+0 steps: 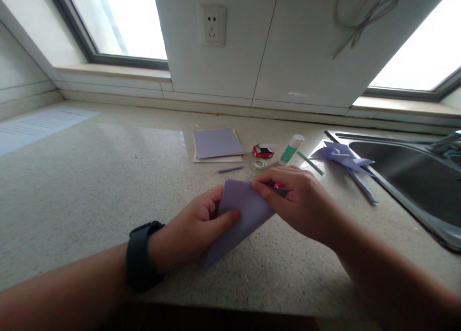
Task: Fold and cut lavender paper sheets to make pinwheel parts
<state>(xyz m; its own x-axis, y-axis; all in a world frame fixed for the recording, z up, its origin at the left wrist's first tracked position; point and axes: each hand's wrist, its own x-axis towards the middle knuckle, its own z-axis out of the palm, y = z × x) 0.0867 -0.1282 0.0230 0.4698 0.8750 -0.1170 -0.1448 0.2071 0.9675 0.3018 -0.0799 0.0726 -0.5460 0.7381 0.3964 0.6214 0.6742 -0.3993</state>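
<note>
A folded sheet of purple paper [241, 216] is held tilted just above the counter, in front of me. My left hand [201, 218] grips its left side, thumb flat on the front face and fingers behind. At the upper right edge, my right hand [291, 192] pinches the same paper between thumb and fingers. A bit of red shows by the right fingers; what it is I cannot make out. Beyond the hands lie a thin purple stick [231, 169], a small roll of tape [259, 164], a red box [262, 151] and a glue stick [291, 149].
A stack of square paper [218, 144] with purple on top lies at the back. Right of the glue stick are a green stick [310, 163] and a purple paper pinwheel [336, 154] by the metal sink [396, 206]. A printed sheet [43, 124] lies far left.
</note>
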